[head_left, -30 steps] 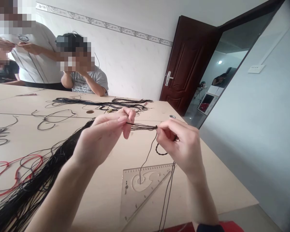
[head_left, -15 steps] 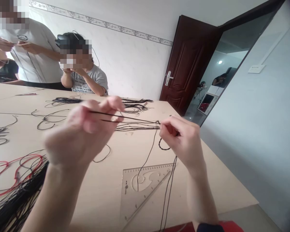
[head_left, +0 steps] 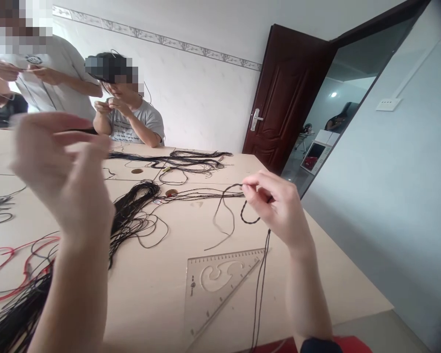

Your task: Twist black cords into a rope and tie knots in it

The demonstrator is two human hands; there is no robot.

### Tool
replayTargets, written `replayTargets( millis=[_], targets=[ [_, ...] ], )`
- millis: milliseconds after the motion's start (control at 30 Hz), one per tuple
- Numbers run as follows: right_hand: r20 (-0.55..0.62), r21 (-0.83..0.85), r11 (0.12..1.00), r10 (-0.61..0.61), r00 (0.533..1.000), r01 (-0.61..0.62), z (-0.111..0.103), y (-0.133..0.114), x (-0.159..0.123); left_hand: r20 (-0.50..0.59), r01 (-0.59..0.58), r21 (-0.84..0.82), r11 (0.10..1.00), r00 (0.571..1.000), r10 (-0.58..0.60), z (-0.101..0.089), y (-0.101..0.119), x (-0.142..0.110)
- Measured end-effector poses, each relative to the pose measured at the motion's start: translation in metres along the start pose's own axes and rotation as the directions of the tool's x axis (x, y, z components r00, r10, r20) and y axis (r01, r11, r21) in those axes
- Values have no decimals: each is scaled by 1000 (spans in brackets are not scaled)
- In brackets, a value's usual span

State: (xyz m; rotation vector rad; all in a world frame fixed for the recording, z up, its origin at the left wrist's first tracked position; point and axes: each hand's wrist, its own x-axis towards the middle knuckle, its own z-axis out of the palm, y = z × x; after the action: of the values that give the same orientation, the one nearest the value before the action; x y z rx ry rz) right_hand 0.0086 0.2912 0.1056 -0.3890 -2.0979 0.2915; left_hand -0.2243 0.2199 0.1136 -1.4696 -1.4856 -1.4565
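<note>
My right hand (head_left: 277,201) is closed, with thumb and index finger pinching a black cord (head_left: 226,196) at its knotted part. From the pinch, thin loose ends curl down to the left, while several straighter strands run left over the table. A braided loop (head_left: 247,219) hangs under the right fingers, and two cord lengths (head_left: 261,284) drop below the hand. My left hand (head_left: 64,171), smeared by motion, is raised at the left with its fingers bent and apart; no cord shows in it. Below the hands lies a clear set square (head_left: 202,304).
A thick bundle of black cords (head_left: 135,201) stretches across the table's left side, beside red cords (head_left: 11,252). More black cords (head_left: 191,159) lie at the far edge. Two people (head_left: 132,120) are across the table. A brown door (head_left: 286,93) stands behind, right.
My left hand drew a cord out leftward from the right hand, then let it go and moved up and left. The released cord now curls loosely. My right hand stays nearly in place.
</note>
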Motion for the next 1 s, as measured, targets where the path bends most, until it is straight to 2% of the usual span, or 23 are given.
replayTargets(
  millis=[33,67,100,133,167,200,233,467,600,900,1000],
  targets=[
    [25,12,1000,-5,1000,5,1,0,0,-85,47,-185,982,994,-64,3,15,-5],
    [42,24,1000,-12,999,11,2,-1,0,12,73,-336,939,997,-73,6,29,-10],
    [53,36,999,-16,998,15,3,-1,0,187,86,-433,897,982,-4,8,41,-14],
    [63,47,999,-21,998,18,4,-1,-1,312,94,-478,873,947,69,11,51,-18],
    [73,59,998,-23,997,19,5,-1,-1,386,91,-480,873,915,116,13,59,-21],
    [82,71,997,-27,996,21,5,-1,-1,438,78,-460,884,887,150,15,64,-23],
    [91,84,996,-28,995,20,6,-1,-1,454,58,-429,902,876,160,16,66,-25],
    [121,180,984,-26,992,4,10,-1,-1,422,-60,-286,956,888,181,21,64,-27],
    [123,211,978,-24,992,-3,10,0,-1,413,-85,-237,968,893,180,24,65,-29],
    [159,130,991,-49,986,28,6,-3,-2,436,-176,-196,965,865,247,25,70,-35],
    [147,109,992,-78,986,62,5,-4,-3,465,-145,-231,962,852,240,23,70,-33]
  ],
)
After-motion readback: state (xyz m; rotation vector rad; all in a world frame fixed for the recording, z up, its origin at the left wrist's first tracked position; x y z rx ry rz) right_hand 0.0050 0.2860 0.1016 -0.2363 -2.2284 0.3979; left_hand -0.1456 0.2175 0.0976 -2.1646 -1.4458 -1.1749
